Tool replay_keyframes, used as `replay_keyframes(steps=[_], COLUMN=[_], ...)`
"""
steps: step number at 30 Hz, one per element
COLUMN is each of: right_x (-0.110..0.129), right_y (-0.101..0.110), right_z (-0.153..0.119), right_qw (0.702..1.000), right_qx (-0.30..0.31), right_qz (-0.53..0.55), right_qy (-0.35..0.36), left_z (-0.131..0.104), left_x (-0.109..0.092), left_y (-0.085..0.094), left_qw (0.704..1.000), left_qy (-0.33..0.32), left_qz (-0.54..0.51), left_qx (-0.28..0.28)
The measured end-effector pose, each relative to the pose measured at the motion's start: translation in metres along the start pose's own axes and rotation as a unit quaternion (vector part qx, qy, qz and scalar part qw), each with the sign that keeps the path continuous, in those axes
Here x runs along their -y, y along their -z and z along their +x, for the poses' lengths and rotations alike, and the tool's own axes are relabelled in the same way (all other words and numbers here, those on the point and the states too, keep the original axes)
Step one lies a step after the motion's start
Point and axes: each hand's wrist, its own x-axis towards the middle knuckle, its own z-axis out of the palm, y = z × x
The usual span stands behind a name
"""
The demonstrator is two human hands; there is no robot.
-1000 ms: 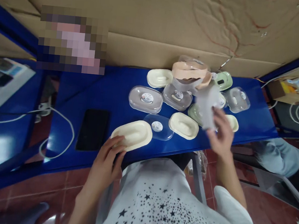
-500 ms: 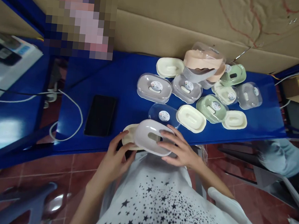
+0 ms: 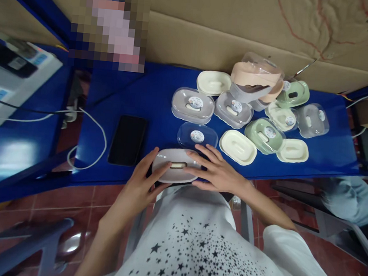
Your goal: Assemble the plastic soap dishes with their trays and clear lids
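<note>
Both of my hands rest on a grey oval soap box at the near edge of the blue table. My left hand grips its left end, thumb on top. My right hand lies flat over its right side with fingers spread. A cream part shows through the slot in the grey piece. Just behind it lies a clear lid with a round sticker.
Several more soap boxes in cream, green, grey and peach crowd the table's right half. A black phone lies to the left, beside a white cable. Cardboard stands behind the table. Another person's trouser leg is at the right.
My right hand carried the grey piece from the pile down onto the cream tray at the near edge. It now sits flat over the tray, with both hands pressing on it.
</note>
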Motion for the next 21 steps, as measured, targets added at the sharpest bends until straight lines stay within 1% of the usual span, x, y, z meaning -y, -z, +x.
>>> replay_keyframes(steps=[3,6,8,10,11,12,15,16,17,19,21], right_x=[0.003,0.008,0.009,0.006,0.002,-0.003,-0.023,-0.03,-0.036,-0.044,-0.046], right_y=[-0.005,-0.015,-0.019,-0.017,-0.013,-0.009,0.003,0.006,0.008,0.011,0.015], right_z=[-0.003,-0.007,-0.01,-0.012,-0.011,-0.011,-0.005,-0.003,-0.001,0.001,-0.001], right_qw=[0.998,0.994,0.993,0.996,0.997,0.999,0.991,0.986,0.983,0.982,0.982], right_qx=[-0.013,-0.01,-0.006,-0.009,-0.015,-0.022,-0.033,-0.028,-0.02,-0.014,-0.03], right_qz=[-0.059,-0.093,-0.096,-0.074,-0.061,-0.049,-0.035,-0.032,-0.028,-0.011,0.021], right_qy=[0.033,0.062,0.065,0.057,0.04,0.009,-0.128,-0.161,-0.179,-0.187,-0.188], left_z=[-0.004,-0.008,-0.009,-0.008,-0.008,-0.008,-0.008,-0.008,-0.008,-0.009,-0.008], left_x=[-0.001,-0.003,-0.004,-0.004,-0.004,-0.004,-0.007,-0.008,-0.009,-0.012,-0.015], left_y=[0.001,0.0,0.0,0.0,0.001,0.001,0.004,0.005,0.006,0.006,0.003], left_qw=[0.999,0.998,0.997,0.998,0.999,0.999,0.999,0.998,0.996,0.993,0.992], left_qy=[-0.002,-0.007,-0.007,-0.003,0.0,0.004,0.04,0.06,0.079,0.104,0.113], left_qz=[0.029,0.06,0.065,0.052,0.041,0.03,-0.009,-0.023,-0.035,-0.052,-0.057], left_qx=[0.016,0.025,0.029,0.034,0.033,0.03,0.022,0.021,0.02,0.017,0.004])
